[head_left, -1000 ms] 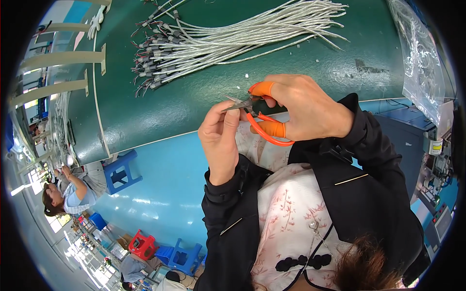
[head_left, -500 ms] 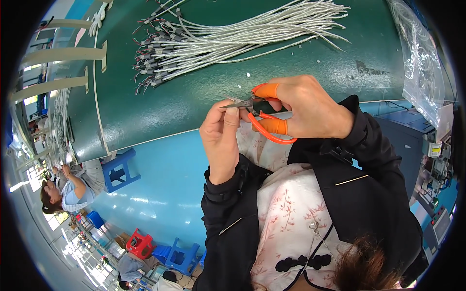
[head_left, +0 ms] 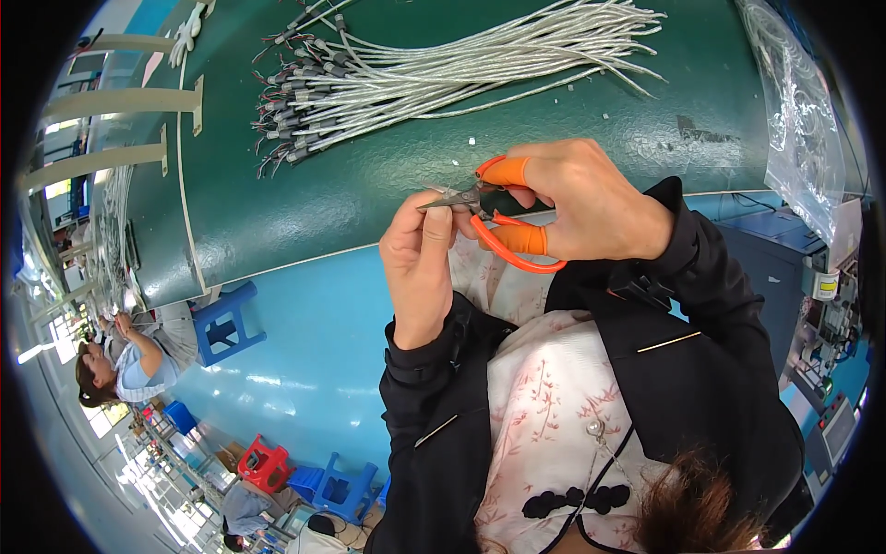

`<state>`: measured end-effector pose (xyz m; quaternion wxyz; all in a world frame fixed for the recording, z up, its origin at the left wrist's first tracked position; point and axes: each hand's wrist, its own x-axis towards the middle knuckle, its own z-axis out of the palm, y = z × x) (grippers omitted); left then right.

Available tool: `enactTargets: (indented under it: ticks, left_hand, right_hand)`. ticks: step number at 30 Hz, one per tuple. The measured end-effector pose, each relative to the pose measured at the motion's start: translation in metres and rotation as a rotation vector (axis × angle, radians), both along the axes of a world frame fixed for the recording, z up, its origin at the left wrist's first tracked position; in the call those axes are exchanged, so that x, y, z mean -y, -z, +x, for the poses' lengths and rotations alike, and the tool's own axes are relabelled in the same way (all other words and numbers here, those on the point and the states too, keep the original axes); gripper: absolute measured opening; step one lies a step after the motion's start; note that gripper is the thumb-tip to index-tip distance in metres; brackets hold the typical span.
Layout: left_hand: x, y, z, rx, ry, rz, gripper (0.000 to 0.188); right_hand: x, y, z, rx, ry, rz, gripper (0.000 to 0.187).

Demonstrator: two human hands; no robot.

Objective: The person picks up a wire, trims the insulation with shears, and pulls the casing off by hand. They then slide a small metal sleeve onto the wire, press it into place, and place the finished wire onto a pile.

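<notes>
Apparently trimming, nearer than the cables [head_left: 489,78]. Gripping snips [head_left: 474,196] in right hand [head_left: 595,203], pinching left hand [head_left: 420,258] closed at the blades [head_left: 448,200], unclear on what. Presumably calling for steadiness before cutting.

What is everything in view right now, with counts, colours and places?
orange-handled scissors: one, grey blades, in the right hand
cables: many, silvery white, grey sleeves at left ends, on the table
table: one, green, in front
scraps: several, white, on the table
glove: one, white, upper left
brackets: at least three, cream, left
plastic bag: one, clear, table's right end
cabinet: one, grey, right
stools: at least three, blue and red, left and lower left
floor: one, blue, below table
co-workers: at least two, light tops, left and lower left
finger covers: two, orange, right hand
sleeves: two, black, forearms
hands: two, bare apart from covers; left hand pinched at blades, its content unclear
</notes>
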<state>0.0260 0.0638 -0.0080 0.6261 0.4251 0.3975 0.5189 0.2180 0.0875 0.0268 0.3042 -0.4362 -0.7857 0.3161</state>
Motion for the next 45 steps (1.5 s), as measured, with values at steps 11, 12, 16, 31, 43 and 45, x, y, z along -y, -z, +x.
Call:
enactTargets:
  ticks: [11, 12, 16, 31, 43, 45]
  left_hand:
    - [0.0009, -0.0024, 0.0031, 0.05, -0.024, -0.049, 0.012]
    - [0.0005, -0.0021, 0.0028, 0.051, -0.025, -0.05, 0.012]
    - [-0.0002, -0.0024, 0.0032, 0.108, -0.007, -0.075, 0.011]
    - [0.0009, -0.001, 0.0041, 0.065, -0.017, -0.038, 0.009]
    - [0.0021, 0.0001, 0.0011, 0.027, 0.03, -0.025, 0.011]
    - [0.0023, -0.0001, 0.0015, 0.016, 0.024, -0.018, 0.011]
  right_hand:
    - [-0.0033, 0.0024, 0.0004, -0.025, -0.023, 0.023, 0.031]
    - [-0.0037, 0.001, 0.0007, -0.024, -0.024, 0.022, 0.031]
    - [-0.0045, -0.0047, 0.003, 0.034, -0.057, -0.077, 0.032]
    - [-0.0049, 0.001, 0.0024, -0.002, -0.036, 0.039, 0.032]
    - [-0.0025, -0.0051, 0.0079, 0.049, -0.047, -0.089, 0.032]
    - [-0.0025, -0.0017, 0.0068, 0.027, -0.039, -0.047, 0.032]
